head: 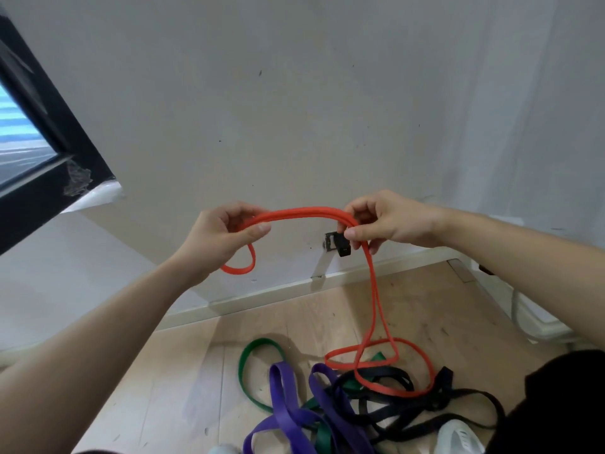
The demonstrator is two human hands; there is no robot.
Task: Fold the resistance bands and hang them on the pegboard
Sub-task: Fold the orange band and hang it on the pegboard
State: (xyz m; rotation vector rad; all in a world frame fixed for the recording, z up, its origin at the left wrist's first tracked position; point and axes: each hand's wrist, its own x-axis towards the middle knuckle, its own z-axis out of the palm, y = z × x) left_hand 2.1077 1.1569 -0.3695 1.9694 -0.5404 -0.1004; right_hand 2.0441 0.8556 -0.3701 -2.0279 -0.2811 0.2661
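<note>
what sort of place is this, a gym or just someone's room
Likely a plain room, not a fitted gym: bare white wall, wood floor with a white skirting board, dark-framed window at left. The resistance bands lie heaped on the floor.

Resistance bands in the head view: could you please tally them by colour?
Orange band: 1
Green band: 1
Purple band: at least 1, too tangled to separate
Black band: at least 1, too tangled to separate
Total: at least 4
</note>
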